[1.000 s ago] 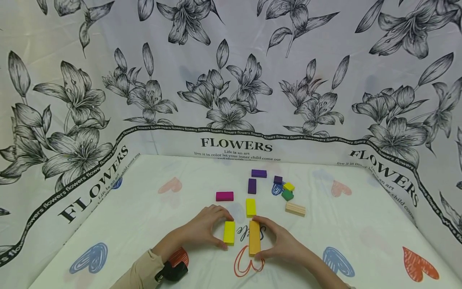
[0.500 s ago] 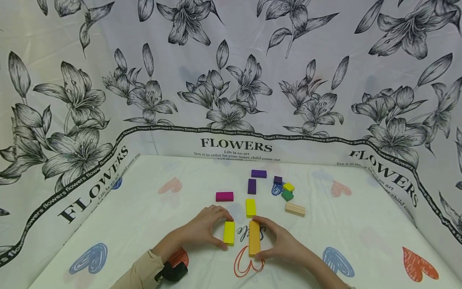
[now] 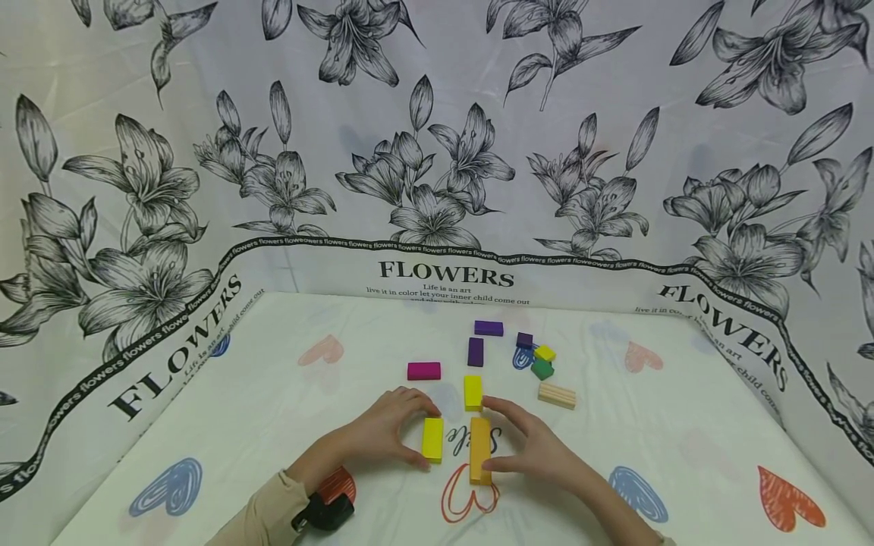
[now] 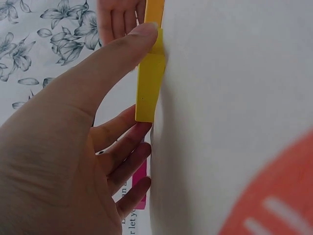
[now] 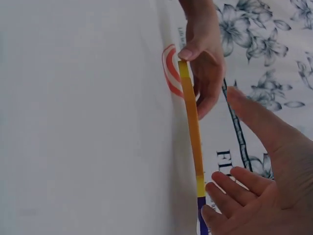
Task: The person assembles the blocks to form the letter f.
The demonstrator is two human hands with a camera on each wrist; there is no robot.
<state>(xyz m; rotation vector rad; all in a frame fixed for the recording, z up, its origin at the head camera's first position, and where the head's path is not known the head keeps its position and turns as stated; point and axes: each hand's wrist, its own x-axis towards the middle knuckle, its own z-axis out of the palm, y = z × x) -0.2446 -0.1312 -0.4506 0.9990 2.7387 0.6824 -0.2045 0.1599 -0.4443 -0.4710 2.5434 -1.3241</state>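
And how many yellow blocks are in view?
3: a near yellow block held by the left hand, a middle yellow block just beyond the orange block, and a small yellow block beside the green block.

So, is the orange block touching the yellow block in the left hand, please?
Apart: the head view shows cloth between the orange block and that yellow block.

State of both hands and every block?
Left hand: pinching near yellow block
Right hand: open, empty
Near yellow block: flat, held
Orange block: flat, unheld
Far yellow block: flat, unheld
Pink block: flat, unheld
Far purple block: flat, unheld
Near purple block: flat, unheld
Purple cube: unheld
Small yellow block: unheld
Green block: unheld
Wooden block: unheld
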